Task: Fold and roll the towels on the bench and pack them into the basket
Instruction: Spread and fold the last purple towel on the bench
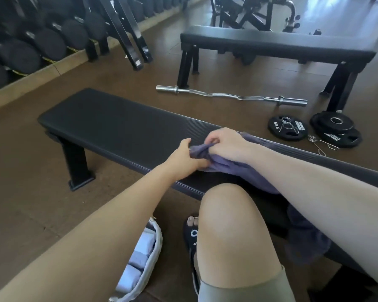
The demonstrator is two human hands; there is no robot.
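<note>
I read "5KG" in white on the small round black rubber weight plate (287, 128) lying on the floor, plus a white "HAMMER STRENGTH" brand mark on its far side. Same brand lettering shows on the larger black plate stack (336, 131) beside it. Black slide sandal (192, 234) carries a white mark, unreadable.

Near bench (109, 125): black ribbed pad, dark metal legs, runs diagonally across view. Purple towel (227, 168) bunched on its right part, draped over near edge; darker cloth (303, 234) hangs lower at right. Left half of pad bare.

Floor (31, 171): brown. Lying directly on it: white basket (156, 243) with pale rolled towels inside, near side of bench; curl bar (227, 95) beyond; weight plates (287, 128) and spring collars (321, 143) at right. Second black bench (271, 40) stands farther back.
</note>
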